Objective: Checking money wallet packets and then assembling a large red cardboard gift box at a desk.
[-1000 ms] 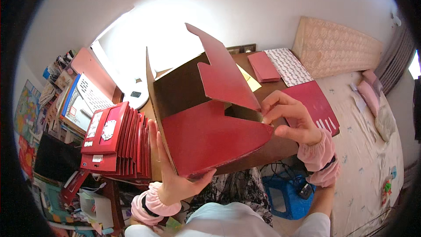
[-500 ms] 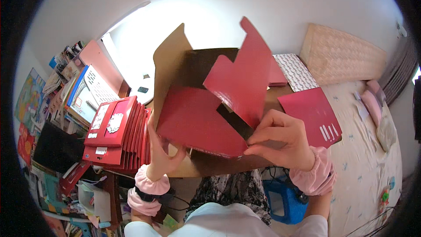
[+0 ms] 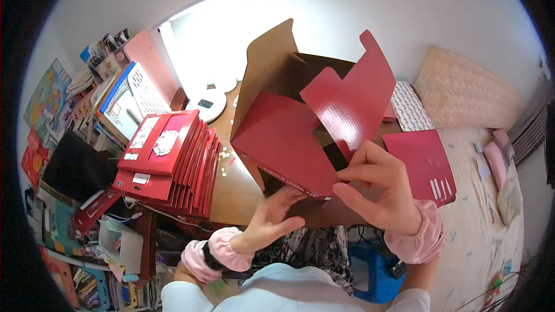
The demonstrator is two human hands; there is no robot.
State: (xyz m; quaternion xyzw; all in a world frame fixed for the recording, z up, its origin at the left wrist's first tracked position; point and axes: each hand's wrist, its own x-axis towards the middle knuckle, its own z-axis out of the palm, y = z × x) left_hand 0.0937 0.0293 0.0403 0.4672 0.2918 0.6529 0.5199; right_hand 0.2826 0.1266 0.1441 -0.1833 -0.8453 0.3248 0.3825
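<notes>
A red cardboard box (image 3: 283, 138) with brown inner walls is held tilted above the desk, its flaps standing up. At its near right corner, my right hand (image 3: 384, 188) pinches the edge between thumb and fingers. My left hand (image 3: 269, 219) is below the near edge, thumb spread away from the fingers; the fingertips reach under the box and are partly hidden. A notched red flap (image 3: 352, 101) rises on the right side, and a brown flap (image 3: 269, 60) stands on the left.
Several folded red boxes (image 3: 167, 162) are stacked at the left of the wooden desk (image 3: 231, 205). A white lamp base (image 3: 207, 104) stands behind them. Flat red cardboard (image 3: 419, 162) lies at right, beside a bed (image 3: 480, 214). Below is a blue stool (image 3: 373, 274).
My left hand has left the box's left side and moved right, under the near edge. The box has turned and appears further right. My right hand still pinches its corner.
</notes>
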